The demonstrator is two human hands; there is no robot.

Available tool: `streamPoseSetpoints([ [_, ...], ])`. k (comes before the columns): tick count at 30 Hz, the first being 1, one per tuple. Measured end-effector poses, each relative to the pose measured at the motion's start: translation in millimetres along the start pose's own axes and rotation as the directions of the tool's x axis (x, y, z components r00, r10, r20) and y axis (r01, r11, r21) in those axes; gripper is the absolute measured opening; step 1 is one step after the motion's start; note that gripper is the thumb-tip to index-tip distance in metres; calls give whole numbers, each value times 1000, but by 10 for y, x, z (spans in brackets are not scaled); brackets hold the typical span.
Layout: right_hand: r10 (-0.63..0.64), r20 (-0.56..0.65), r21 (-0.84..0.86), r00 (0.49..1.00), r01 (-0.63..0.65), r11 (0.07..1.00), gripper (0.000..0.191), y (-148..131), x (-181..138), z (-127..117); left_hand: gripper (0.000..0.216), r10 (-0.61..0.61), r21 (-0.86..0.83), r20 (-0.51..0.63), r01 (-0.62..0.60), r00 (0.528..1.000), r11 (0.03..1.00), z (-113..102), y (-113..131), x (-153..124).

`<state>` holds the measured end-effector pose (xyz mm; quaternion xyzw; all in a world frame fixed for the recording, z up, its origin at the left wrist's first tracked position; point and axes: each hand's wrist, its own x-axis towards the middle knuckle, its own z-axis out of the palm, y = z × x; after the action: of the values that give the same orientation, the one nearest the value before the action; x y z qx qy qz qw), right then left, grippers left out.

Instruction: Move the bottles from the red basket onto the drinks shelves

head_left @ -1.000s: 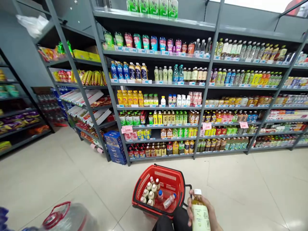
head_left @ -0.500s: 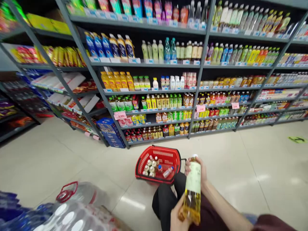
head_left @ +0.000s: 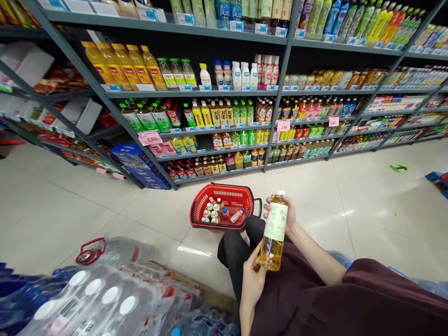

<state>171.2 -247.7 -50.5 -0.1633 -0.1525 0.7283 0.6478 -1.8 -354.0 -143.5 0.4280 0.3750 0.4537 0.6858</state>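
A bottle of yellow tea-like drink (head_left: 275, 228), with a pale green label and a white cap, is held tilted above my lap. My right hand (head_left: 289, 212) is closed round its upper part, below the cap. Around its base my left hand (head_left: 255, 270) is closed, with some fingers hidden behind the bottle. Beyond my knees a red shopping basket (head_left: 241, 192) rests on the floor. Inside it, several white-capped bottles (head_left: 212, 212) stand at the left, and a pinkish bottle (head_left: 237, 215) lies on its side at the right.
Shelves of bottled drinks (head_left: 224, 88) run across the front. Shrink-wrapped packs of water bottles (head_left: 105, 298) fill the lower left, beside a large jug with a red handle (head_left: 91, 251). Tiled floor (head_left: 308, 191) lies between me and the shelves. A blue carton stack (head_left: 140, 165) stands by the shelf end.
My view has tipped downward, so shelves and basket sit higher in the picture. The bottle stays in both hands, now leaning more, with its label turned more towards me.
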Motion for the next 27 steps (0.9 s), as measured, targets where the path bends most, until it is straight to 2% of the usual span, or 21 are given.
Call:
streamPoseSetpoints([
  [6, -1, 5, -9, 1000, 1, 1000, 24, -11, 4, -22, 66, 10, 39, -40, -8, 999, 999, 3, 36, 9],
  [8, -15, -9, -24, 1000, 15, 1000, 23, -14, 7, -33, 60, 19, 37, -87, -16, 996, 999, -9, 52, 26],
  [13, -69, -161, -56, 985, 61, 997, 19, -7, 39, -55, 57, 121, 20, -162, -120, 979, 993, -40, 26, 57],
  [17, -53, -249, -58, 967, 39, 998, 17, 8, 60, -66, 53, 155, 32, -184, -151, 971, 988, -56, -29, 66],
  [23, -49, -247, -93, 968, 27, 995, 16, 11, 50, -45, 52, 147, 65, -211, -136, 966, 989, -55, -62, 83],
  [27, -52, -189, -160, 981, 22, 987, 17, 4, 30, -39, 53, 95, 93, -201, -78, 975, 993, -54, -49, 81],
])
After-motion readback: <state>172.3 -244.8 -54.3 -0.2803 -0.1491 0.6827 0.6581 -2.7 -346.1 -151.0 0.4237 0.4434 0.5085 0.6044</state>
